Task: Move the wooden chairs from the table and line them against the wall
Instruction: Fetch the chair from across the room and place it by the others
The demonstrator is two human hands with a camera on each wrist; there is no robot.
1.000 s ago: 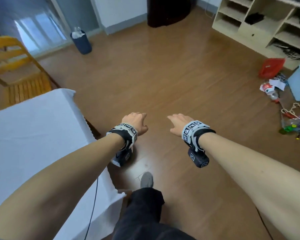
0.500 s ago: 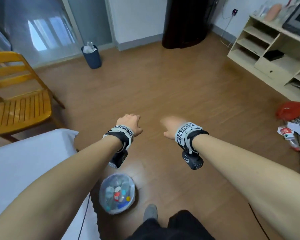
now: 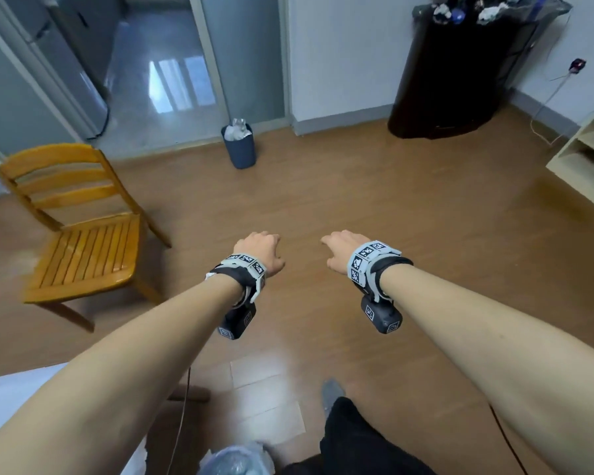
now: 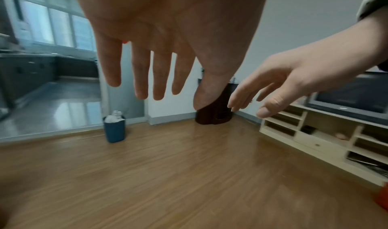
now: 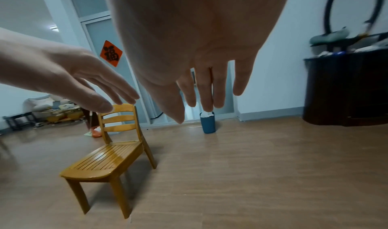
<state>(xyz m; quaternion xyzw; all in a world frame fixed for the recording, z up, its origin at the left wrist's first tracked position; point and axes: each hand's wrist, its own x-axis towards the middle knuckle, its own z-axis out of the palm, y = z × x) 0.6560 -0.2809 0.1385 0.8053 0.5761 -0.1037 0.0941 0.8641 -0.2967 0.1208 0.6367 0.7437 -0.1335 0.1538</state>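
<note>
Head cam: honey-yellow slat-back wooden chair [image 3: 79,234] stands off to the left of the left hand [image 3: 259,248], untouched; right hand [image 3: 343,250] beside it. Left wrist cam: fingers [image 4: 142,76] straight, holding nothing. Right wrist cam: same, loose, chair below-left.

Wooden chair [image 3: 83,234]: honey-yellow, slatted. Wastebasket [image 3: 239,149]: dark blue. Floor [image 3: 391,207]: brown planks. Wristbands [image 3: 367,260]: black-and-white square markers.

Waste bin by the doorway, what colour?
Dark blue waste bin, white rubbish inside; clearest in the right wrist view.
</note>
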